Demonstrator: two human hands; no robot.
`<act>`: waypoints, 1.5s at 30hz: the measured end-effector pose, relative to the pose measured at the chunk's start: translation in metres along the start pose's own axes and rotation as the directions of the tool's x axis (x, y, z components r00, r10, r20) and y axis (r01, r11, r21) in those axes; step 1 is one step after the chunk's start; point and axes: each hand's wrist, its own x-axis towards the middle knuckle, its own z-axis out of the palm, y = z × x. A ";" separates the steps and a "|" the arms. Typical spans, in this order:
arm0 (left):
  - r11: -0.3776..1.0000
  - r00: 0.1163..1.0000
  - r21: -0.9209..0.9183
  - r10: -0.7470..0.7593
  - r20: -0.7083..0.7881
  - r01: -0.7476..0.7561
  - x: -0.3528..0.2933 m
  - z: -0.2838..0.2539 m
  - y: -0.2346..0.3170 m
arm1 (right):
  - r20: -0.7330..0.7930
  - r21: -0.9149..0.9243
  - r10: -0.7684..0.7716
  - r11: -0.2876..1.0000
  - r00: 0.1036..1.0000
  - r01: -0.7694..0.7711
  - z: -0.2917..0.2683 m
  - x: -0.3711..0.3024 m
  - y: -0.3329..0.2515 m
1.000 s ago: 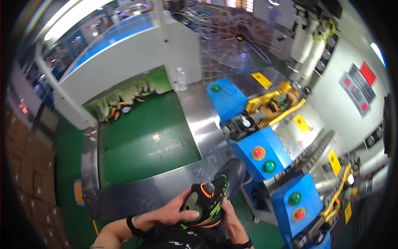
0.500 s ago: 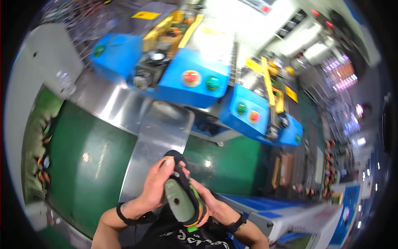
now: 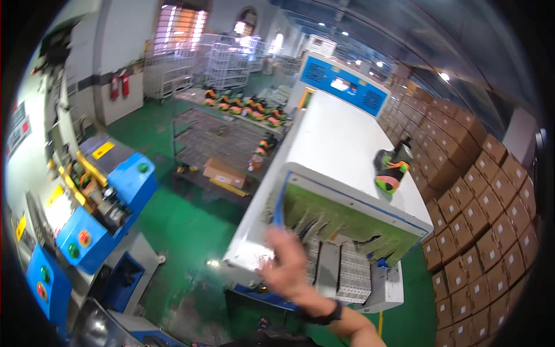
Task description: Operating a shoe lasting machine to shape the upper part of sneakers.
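My right hand point(image 3: 284, 265) reaches in from the lower right, a dark band around its wrist. It appears in front of the white conveyor machine point(image 3: 347, 139), near the left side of its opening. Its fingers are blurred but look spread, and I see nothing in them. On the machine's white top stands a shoe point(image 3: 391, 178) in black, orange, green and pink. A worn green curtain of strips point(image 3: 341, 211) hangs over the opening, above a ribbed conveyor belt point(image 3: 354, 274). My left hand is out of view.
Blue press units point(image 3: 84, 240) with red and green buttons stand at the left. Behind them is a rack point(image 3: 217, 139) with several colourful shoes and a cardboard box point(image 3: 224, 173). Stacked cartons point(image 3: 462, 173) line the right side. Two fire extinguishers point(image 3: 119, 85) hang at the far left.
The view has swung right, from the blue presses to the white machine. Earlier both hands held a shoe with a green sole; now only my right hand shows, with no shoe visible in it.
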 end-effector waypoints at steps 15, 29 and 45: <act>0.999 0.424 0.016 0.004 0.906 -0.044 -0.030 0.203 -0.080 | -0.296 0.413 0.433 0.862 0.851 -0.295 -0.249 0.103 0.179; 0.772 -0.253 0.609 -0.635 0.730 -0.182 -0.084 0.325 -0.226 | -0.429 0.367 0.772 0.624 0.470 -0.690 -0.188 -0.178 0.097; 0.489 -0.018 0.616 -0.792 0.611 -0.617 -0.113 0.389 -0.358 | -0.770 -0.018 0.234 0.922 0.594 -0.386 -0.144 -0.182 0.115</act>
